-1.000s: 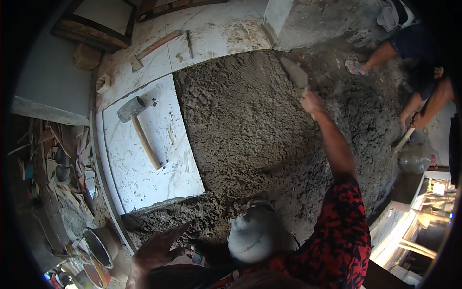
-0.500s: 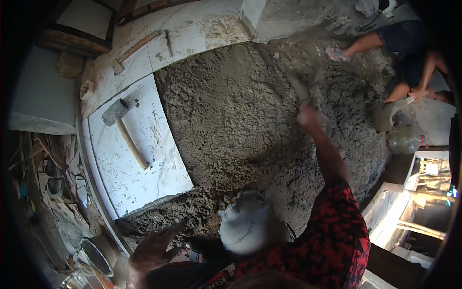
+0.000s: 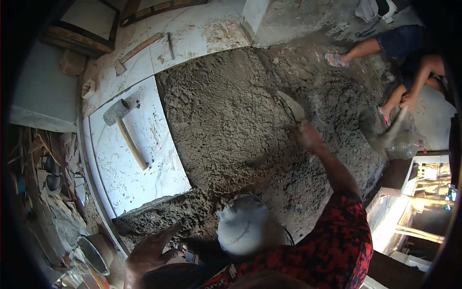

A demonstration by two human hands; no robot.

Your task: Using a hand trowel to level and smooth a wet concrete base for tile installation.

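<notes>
My right hand [image 3: 310, 137] is wrapped round the handle of a trowel [image 3: 291, 106]; its narrow blade lies on the wet grey mortar [image 3: 216, 115] and points up and left. My left hand [image 3: 153, 251] is held low at the near left, fingers stretched out and nothing in them, beside my sandalled foot [image 3: 190, 254]. Beyond it a large white tile [image 3: 144, 168] borders the mortar on the left. Across that tile lies a rubber mallet [image 3: 116, 112] with a wooden handle. My knee, in pale cloth [image 3: 248, 224], rises at the near middle.
At the right, a co-worker's hands [image 3: 409, 100] grip a long-handled tool [image 3: 395, 127], blurred at its mortar end. A plastic jug [image 3: 403, 150] stands beside it. A hammer [image 3: 139, 49] and a chisel-like rod [image 3: 170, 45] lie on the far tiles. A bucket [image 3: 95, 254] sits at the near left.
My right hand and trowel have moved slightly down, and the blade shows more sharply. The co-worker's tool has swung downward, and the co-worker's hands have shifted left. My left hand stays nearly still.
</notes>
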